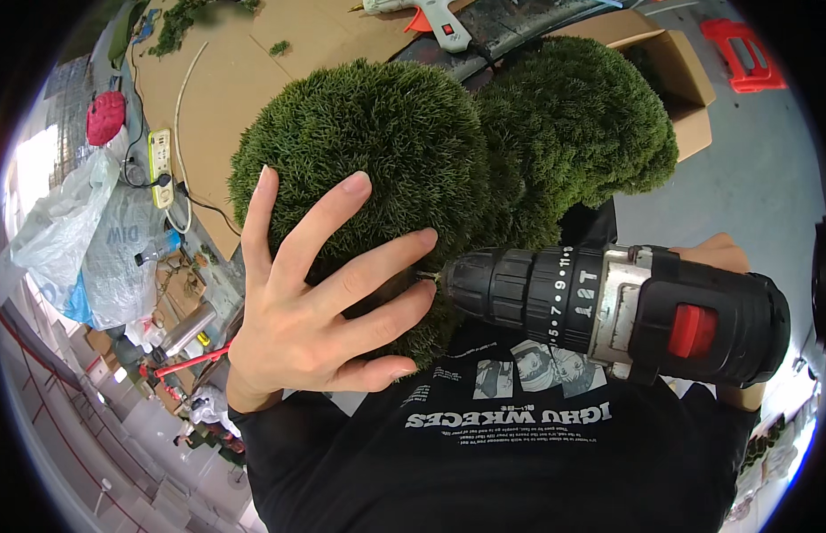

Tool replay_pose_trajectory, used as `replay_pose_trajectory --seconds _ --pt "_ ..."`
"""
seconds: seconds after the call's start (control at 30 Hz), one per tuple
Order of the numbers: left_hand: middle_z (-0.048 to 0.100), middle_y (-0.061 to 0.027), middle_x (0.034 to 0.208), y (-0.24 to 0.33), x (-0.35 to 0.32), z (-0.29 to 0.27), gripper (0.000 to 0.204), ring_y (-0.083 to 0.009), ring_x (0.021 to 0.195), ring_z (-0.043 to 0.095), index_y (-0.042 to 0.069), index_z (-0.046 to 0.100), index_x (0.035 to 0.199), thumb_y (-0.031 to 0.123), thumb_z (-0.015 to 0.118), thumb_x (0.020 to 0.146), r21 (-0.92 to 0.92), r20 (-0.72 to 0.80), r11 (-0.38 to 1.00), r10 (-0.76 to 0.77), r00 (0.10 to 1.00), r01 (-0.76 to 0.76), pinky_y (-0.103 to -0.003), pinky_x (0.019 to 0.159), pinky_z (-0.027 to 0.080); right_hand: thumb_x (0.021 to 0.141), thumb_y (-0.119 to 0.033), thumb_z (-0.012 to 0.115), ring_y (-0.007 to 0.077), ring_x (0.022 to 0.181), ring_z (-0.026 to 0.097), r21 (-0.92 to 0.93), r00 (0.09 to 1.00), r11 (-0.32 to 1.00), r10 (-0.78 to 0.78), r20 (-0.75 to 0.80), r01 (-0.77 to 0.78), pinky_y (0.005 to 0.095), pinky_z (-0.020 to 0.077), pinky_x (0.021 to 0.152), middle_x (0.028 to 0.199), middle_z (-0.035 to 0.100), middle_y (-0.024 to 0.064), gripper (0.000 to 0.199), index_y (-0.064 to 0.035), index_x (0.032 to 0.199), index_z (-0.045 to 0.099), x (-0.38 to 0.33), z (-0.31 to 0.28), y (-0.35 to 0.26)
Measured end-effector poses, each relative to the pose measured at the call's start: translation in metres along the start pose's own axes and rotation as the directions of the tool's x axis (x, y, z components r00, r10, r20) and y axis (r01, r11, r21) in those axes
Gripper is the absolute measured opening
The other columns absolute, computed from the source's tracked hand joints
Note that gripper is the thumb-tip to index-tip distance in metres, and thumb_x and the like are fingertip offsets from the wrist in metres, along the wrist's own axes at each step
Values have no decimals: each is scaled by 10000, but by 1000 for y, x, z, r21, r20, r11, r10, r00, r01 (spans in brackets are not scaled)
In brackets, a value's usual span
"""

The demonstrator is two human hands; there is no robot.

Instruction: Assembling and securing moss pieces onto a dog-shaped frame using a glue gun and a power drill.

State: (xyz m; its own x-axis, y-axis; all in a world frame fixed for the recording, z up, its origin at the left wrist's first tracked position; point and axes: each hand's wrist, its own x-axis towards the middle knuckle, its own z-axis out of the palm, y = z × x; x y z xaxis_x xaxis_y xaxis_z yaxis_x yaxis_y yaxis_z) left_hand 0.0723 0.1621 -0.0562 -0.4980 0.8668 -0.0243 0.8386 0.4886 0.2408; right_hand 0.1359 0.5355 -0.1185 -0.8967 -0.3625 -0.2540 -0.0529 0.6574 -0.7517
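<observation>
A large rounded clump of green artificial foliage [368, 133] is in front of me, joined on its right to a second bushy clump [582, 124]. My left hand [315, 306] lies over the near left side of the first clump, its fingers spread and pressing on the foliage. My right hand [715, 253] grips a black and silver cordless drill [608, 306], mostly hidden behind its body. The drill lies level, with its chuck [470, 284] pointing left at the foliage beside my left fingertips. The bit's tip is hard to make out there.
A hot glue gun [439, 22] lies at the far edge of the cardboard-covered table [226, 98]. Far right stand an open cardboard box [693, 89] and a red plastic piece [744, 55]. A power strip [161, 169] and plastic bags [102, 240] are at the left.
</observation>
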Motion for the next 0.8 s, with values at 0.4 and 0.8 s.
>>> replay_pose_trajectory --seconds 0.4,0.8 --pt "755 -12 1235 -4 -2 -1 605 -464 1413 468 268 791 918 697 380 1027 45 53 999 15 998 -17 -722 1214 149 752 -251 896 238 996 652 223 998 974 51 -28 -43 365 511 847 1120 694 83 635 3 1289 670 14 27 -22" --pt "763 7 1203 -4 -2 2 617 -445 1409 468 292 773 864 702 344 1031 61 15 998 10 1000 -11 -713 1225 136 796 -250 862 217 928 631 401 992 914 102 -79 -62 348 493 803 1057 678 73 593 25 1282 664 -32 24 7"
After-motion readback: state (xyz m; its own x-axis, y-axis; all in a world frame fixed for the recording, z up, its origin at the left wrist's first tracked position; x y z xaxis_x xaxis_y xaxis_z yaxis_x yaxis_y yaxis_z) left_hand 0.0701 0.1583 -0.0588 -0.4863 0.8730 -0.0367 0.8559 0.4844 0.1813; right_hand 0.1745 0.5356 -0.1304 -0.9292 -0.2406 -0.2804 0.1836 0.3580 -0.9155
